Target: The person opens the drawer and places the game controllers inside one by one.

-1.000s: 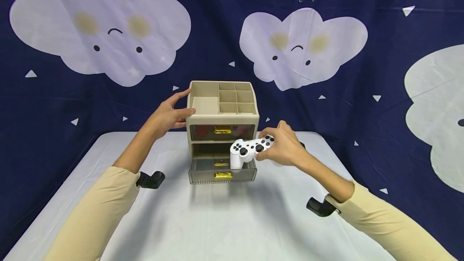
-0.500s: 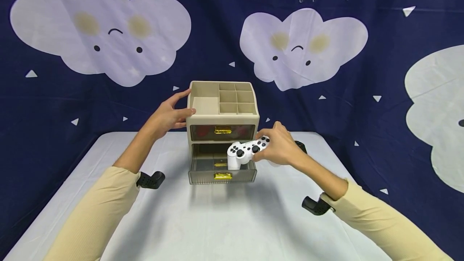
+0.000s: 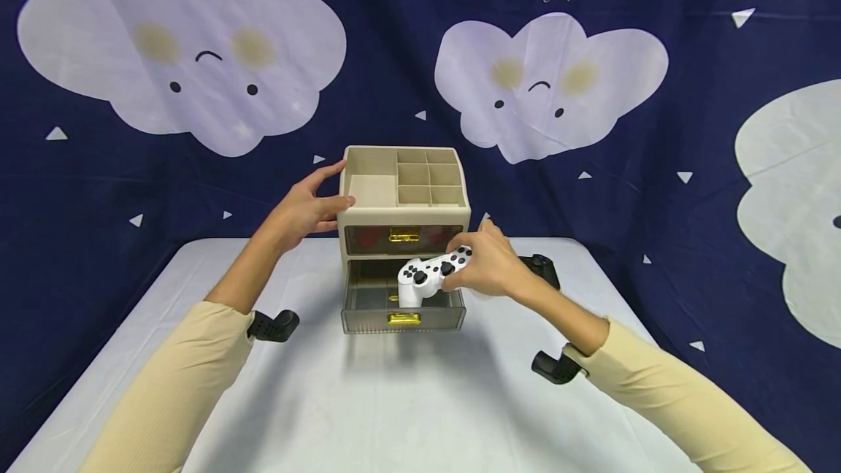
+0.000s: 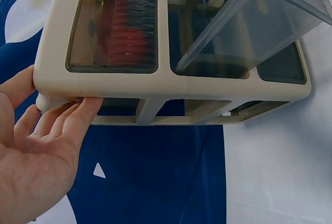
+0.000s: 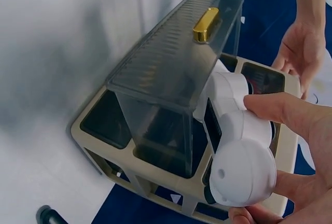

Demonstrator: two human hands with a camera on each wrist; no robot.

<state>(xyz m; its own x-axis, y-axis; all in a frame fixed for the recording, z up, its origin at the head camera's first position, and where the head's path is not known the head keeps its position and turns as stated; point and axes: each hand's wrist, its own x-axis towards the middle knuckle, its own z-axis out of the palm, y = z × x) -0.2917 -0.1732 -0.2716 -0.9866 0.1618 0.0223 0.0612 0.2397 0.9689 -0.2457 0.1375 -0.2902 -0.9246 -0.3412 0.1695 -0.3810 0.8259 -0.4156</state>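
A beige organizer with drawers stands on the table. Its lower smoky see-through drawer is pulled out. My right hand grips one end of a white game controller, thumb and fingers on opposite sides. The controller is tilted, its free handle reaching down over the pulled-out drawer; whether it touches the drawer floor I cannot tell. My left hand rests against the organizer's left side, its thumb at the top rim. In the left wrist view, the left hand's fingers press the side wall with little bend.
The upper drawer is pushed in, with something red behind its front. Compartments divide the organizer's top. A black game controller lies on the table, partly behind my right wrist. A dark blue cloud-print cloth hangs behind.
My right hand has moved left with the white controller, farther over the pulled-out drawer. More of the black controller shows behind the wrist. My left hand has kept its place.
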